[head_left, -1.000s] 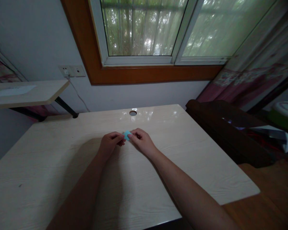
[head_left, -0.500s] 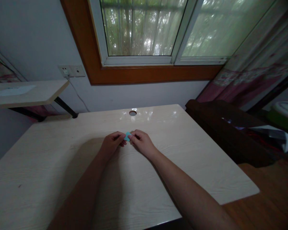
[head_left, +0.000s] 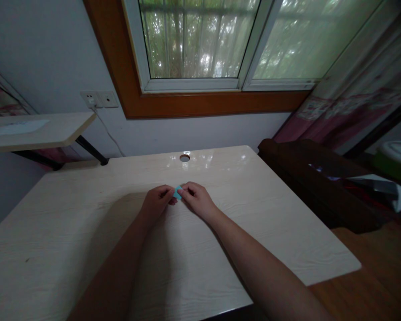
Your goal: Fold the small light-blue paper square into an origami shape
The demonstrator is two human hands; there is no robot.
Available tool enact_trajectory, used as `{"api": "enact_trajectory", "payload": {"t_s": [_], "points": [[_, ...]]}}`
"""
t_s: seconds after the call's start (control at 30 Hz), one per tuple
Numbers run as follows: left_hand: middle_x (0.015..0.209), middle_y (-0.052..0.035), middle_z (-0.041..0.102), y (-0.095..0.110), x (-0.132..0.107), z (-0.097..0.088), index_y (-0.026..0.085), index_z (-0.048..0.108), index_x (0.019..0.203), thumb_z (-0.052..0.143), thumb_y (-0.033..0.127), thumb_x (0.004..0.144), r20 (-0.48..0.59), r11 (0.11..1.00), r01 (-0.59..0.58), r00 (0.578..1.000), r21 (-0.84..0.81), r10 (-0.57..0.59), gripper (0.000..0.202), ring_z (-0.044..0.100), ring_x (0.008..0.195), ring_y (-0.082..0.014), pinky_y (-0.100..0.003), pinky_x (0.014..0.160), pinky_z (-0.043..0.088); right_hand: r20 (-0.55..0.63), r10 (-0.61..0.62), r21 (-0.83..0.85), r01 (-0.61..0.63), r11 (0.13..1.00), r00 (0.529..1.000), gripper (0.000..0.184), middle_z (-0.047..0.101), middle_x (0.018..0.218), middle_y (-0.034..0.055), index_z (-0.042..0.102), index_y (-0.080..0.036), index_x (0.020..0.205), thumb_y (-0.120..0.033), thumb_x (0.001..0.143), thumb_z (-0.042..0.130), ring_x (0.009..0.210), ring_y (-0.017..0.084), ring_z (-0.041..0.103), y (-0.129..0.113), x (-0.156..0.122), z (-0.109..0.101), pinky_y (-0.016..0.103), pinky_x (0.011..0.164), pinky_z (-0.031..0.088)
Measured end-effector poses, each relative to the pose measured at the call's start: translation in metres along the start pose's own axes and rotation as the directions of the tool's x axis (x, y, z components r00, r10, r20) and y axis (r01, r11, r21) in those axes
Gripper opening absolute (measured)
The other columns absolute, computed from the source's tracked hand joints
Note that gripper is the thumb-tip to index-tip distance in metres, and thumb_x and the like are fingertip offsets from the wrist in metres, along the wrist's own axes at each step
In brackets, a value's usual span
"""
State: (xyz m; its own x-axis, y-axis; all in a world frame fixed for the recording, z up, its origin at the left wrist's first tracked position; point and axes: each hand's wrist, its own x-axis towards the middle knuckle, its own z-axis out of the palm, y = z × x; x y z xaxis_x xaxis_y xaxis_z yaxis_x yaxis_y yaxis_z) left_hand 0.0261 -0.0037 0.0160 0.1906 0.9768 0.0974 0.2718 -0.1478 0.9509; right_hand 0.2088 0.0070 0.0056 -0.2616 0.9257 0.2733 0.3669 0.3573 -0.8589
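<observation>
A small turquoise piece of paper (head_left: 177,193) is pinched between my two hands, just above the pale wooden desk (head_left: 270,232). My left hand (head_left: 157,201) grips its left edge between thumb and forefinger, the other fingers curled under. From the other side my right hand (head_left: 197,199) closes on it, thumb on top. The fingertips cover much of the piece, so its full shape and any folds are hidden.
A round cable hole (head_left: 185,158) sits near the desk's back edge. At the left stands a raised shelf (head_left: 63,133) on black legs with a paper on it. A dark wooden bench (head_left: 307,178) holding several items is at the right, by a curtain (head_left: 341,102).
The turquoise paper and the fingertips have shifted very slightly downward. Both hands keep their pinch on it.
</observation>
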Motion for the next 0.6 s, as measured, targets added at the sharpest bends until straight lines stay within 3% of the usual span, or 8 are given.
{"api": "enact_trajectory", "payload": {"t_s": [0.4, 0.6], "points": [[0.071, -0.0045, 0.070, -0.0025, -0.0001, -0.0026, 0.015, 0.068, 0.078, 0.058, 0.041, 0.084, -0.080, 0.992, 0.029, 0.996, -0.124, -0.039, 0.029, 0.066, 0.062, -0.0151, -0.027, 0.064, 0.057, -0.093, 0.066, 0.082, -0.058, 0.995, 0.993, 0.028, 0.060, 0.070, 0.0008, 0.064, -0.018, 0.078, -0.043, 0.088, 0.058, 0.067, 0.014, 0.053, 0.0058, 0.0021, -0.0003, 0.025, 0.063, 0.041], [0.075, -0.0059, 0.070, -0.0045, 0.0031, -0.0092, 0.013, 0.068, 0.084, 0.058, 0.043, 0.083, -0.237, 0.988, 0.053, 0.968, -0.145, -0.086, 0.032, 0.066, 0.064, -0.0154, -0.028, 0.064, 0.057, -0.128, 0.145, 0.207, -0.117, 0.971, 0.981, 0.030, 0.056, 0.062, -0.0009, 0.059, -0.018, 0.074, -0.046, 0.086, 0.057, 0.059, 0.013, 0.050, 0.0045, 0.0035, -0.0024, 0.024, 0.057, 0.040]]}}
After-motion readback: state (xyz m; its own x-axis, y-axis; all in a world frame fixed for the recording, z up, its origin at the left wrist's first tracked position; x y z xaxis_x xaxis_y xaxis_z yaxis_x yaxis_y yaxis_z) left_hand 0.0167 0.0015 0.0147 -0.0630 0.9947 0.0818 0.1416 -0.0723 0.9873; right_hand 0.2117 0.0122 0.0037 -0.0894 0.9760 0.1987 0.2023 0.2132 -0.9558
